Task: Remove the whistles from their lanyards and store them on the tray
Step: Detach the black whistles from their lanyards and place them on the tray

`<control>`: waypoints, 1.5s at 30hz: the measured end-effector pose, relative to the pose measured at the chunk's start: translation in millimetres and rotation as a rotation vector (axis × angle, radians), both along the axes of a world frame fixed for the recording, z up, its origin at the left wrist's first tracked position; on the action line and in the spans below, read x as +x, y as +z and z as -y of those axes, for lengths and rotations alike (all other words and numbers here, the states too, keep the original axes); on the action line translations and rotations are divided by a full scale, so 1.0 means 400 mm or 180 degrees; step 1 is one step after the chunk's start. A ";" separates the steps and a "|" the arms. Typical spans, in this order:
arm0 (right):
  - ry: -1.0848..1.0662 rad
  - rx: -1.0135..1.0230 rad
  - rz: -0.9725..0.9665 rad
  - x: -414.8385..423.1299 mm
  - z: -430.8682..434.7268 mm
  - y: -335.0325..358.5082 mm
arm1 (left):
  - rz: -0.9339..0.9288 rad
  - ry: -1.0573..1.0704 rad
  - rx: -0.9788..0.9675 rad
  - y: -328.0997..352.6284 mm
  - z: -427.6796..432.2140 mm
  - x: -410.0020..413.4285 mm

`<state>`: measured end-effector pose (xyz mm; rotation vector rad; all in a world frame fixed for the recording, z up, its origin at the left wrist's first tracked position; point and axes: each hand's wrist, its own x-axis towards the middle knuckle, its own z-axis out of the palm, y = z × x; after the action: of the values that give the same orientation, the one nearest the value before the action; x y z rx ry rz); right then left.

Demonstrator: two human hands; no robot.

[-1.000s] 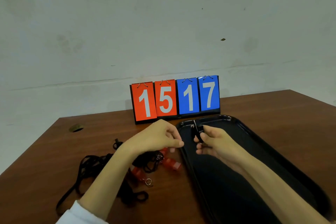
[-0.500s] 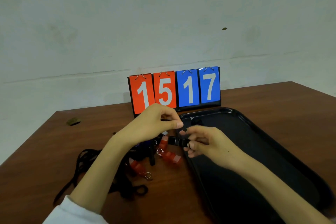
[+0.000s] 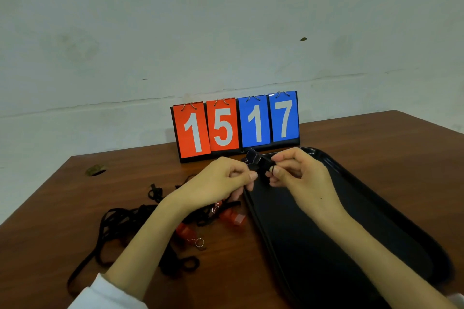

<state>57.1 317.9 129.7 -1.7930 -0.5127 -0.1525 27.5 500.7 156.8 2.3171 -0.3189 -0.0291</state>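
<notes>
A black whistle [image 3: 258, 162] is held over the far left corner of the black tray [image 3: 376, 208]. My right hand [image 3: 298, 178] pinches its right end between thumb and fingers. My left hand [image 3: 221, 183] pinches something at the whistle's left end, too small to tell what. Below my left forearm, red whistles [image 3: 232, 217] [image 3: 185, 232] with metal rings lie among tangled black lanyards [image 3: 125, 226] on the table. The part of the tray I can see holds nothing.
A flip scoreboard [image 3: 236, 125] reading 15 and 17 stands just behind the tray at the wall. A small dark object [image 3: 95, 170] lies at the table's far left. The brown table [image 3: 389, 138] continues to the right of the tray.
Both hands have lifted the black whistle up and further back, from the tray's left edge to above its far corner. My right hand's grip has shifted to the whistle's right end.
</notes>
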 end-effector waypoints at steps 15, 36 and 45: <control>0.1173 -0.1064 -0.0102 -0.024 -0.011 -0.003 | 0.0355 -0.0120 0.0646 0.035 -0.022 -0.019; 0.0563 0.0697 -0.0440 0.000 0.010 0.015 | -0.0335 -0.0200 -0.0137 0.013 0.003 -0.020; 0.0004 -0.0756 0.0156 0.005 0.002 -0.017 | 0.0136 -0.0135 0.0628 0.030 -0.004 -0.030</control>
<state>58.9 316.9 122.9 -2.0241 -0.5866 -0.1396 15.6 502.4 168.8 2.5089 -0.4027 -0.0336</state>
